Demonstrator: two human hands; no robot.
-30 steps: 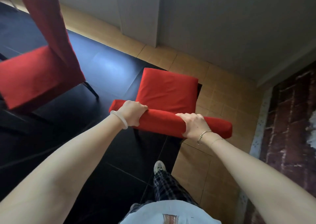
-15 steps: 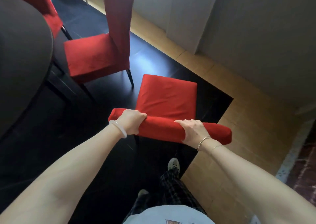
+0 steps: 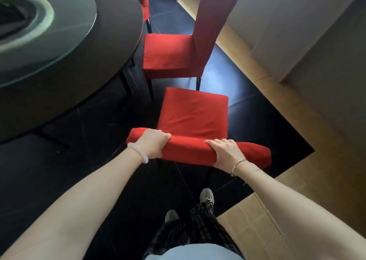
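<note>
Head view: left hand (image 3: 153,145) and right hand (image 3: 225,152), fingers clenched, gripped the red chair (image 3: 193,115), which had neared the table (image 3: 99,61) (placement looked close).

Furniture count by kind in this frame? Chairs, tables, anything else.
Red chairs: 3, namely the held chair, its backrest gripped by the left hand and right hand, the chair at the table, and the chair cut off at the top edge
Round dark table: 1
Glass turntable: 1
Total: 5
</note>
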